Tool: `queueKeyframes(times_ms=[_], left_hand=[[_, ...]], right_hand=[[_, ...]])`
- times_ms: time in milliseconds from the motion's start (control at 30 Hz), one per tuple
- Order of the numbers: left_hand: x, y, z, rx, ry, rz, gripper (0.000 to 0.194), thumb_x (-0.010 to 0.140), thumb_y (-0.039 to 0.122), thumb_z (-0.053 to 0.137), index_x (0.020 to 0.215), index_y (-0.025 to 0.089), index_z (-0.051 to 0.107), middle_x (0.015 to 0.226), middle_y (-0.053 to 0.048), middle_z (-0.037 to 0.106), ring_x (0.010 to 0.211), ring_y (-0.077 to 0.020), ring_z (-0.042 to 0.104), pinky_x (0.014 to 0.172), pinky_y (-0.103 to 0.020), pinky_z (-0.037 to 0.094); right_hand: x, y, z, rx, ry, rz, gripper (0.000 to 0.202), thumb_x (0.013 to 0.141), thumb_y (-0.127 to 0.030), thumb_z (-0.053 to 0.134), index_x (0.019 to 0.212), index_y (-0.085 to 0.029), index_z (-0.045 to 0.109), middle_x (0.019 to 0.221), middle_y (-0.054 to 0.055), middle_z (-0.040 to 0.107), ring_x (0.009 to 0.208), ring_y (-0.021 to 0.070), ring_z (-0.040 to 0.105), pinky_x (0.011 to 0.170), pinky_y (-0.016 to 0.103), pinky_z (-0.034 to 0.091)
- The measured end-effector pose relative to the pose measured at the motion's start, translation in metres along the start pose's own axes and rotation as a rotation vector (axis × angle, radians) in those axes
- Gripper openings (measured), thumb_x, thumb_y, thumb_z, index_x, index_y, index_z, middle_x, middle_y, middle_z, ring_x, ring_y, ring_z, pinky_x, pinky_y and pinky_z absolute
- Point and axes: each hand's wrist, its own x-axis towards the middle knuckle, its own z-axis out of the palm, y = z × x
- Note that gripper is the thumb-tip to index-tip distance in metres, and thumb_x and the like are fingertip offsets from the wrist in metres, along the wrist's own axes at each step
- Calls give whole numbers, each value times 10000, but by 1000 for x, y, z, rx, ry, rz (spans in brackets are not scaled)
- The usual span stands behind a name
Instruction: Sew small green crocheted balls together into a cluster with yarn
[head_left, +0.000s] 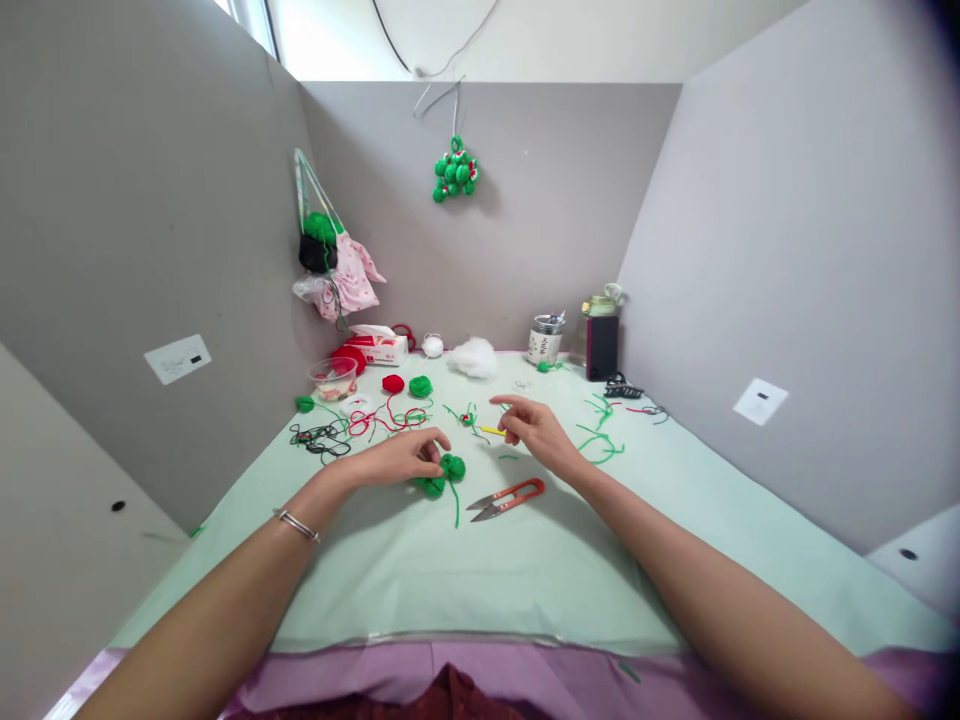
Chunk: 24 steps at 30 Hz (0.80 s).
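My left hand (409,457) is closed on a green crocheted piece (453,467), its thumb between two round green lumps and its index finger lifted. A short green yarn tail hangs from the piece. My right hand (538,430) grips a thin yellow stick, which looks like a crochet hook (492,431), its tip pointing left; the index finger stretches out above it. Thread snips (507,498) with orange handles lie between my hands, blades to the left. Beyond the hook is a small green and red piece (468,420) with loose yarn ends.
Tangled black yarn (321,438) and red yarn (375,420) lie left, green scraps (600,440) right. At the back stand a tissue box (384,350), white stuffing (474,358), a pen tin (544,342) and a dark upright box (602,348). Grey partitions (495,240) enclose the table.
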Motion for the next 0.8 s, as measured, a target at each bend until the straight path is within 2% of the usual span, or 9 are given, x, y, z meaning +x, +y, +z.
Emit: queueKeyframes(times_ms=[67, 200, 333, 500, 633, 733, 800], left_hand=[[3, -9, 6, -67, 58, 10, 247, 763, 354, 670, 928, 172, 641, 862, -38, 657, 751, -156, 584, 655, -259, 424], [5, -14, 16, -321, 233, 18, 277, 767, 393, 700, 864, 152, 603, 790, -30, 636, 703, -132, 559, 646, -257, 389], [6, -4, 31, -474, 210, 115, 309, 758, 407, 736, 885, 146, 631, 815, -27, 639, 745, -129, 570, 709, -259, 407], [7, 5, 47, -567, 261, 86, 374, 725, 442, 775, 875, 149, 598, 761, -4, 599, 690, -108, 534, 648, -241, 373], [4, 5, 47, -655, 171, 12, 399, 758, 459, 748, 971, 173, 568, 841, -20, 622, 719, -117, 564, 644, -246, 379], [-1, 8, 41, -610, 67, 36, 397, 742, 379, 777, 1034, 191, 585, 1008, -57, 648, 863, -144, 599, 722, -259, 416], [-6, 12, 33, -562, -42, 64, 366, 727, 339, 790, 1013, 193, 615, 1063, -62, 643, 902, -149, 599, 763, -267, 434]], right_hand=[[-3, -1, 5, -42, -42, 19, 329, 761, -235, 495, 1009, -150, 693, 712, 7, 616, 604, 126, 552, 610, 262, 461], [-11, -5, 17, -81, -142, 46, 264, 834, -333, 533, 911, -143, 700, 736, 27, 623, 657, 147, 558, 656, 276, 455], [-22, -15, 30, -140, -339, -71, 304, 861, -445, 591, 852, -159, 693, 795, 25, 624, 724, 152, 532, 669, 266, 413], [-28, -20, 32, -235, -340, -64, 317, 848, -419, 619, 670, -158, 592, 630, -22, 495, 613, 118, 415, 584, 254, 322], [-25, -19, 28, -153, -364, -33, 352, 881, -432, 579, 661, -158, 589, 626, -15, 509, 608, 122, 439, 592, 262, 336], [-23, -22, 27, -23, -323, -13, 372, 882, -443, 583, 646, -156, 599, 641, 7, 562, 653, 143, 507, 661, 280, 389], [-22, -25, 26, 58, -266, -5, 363, 869, -440, 612, 641, -157, 606, 632, 10, 574, 662, 146, 523, 688, 286, 402]])
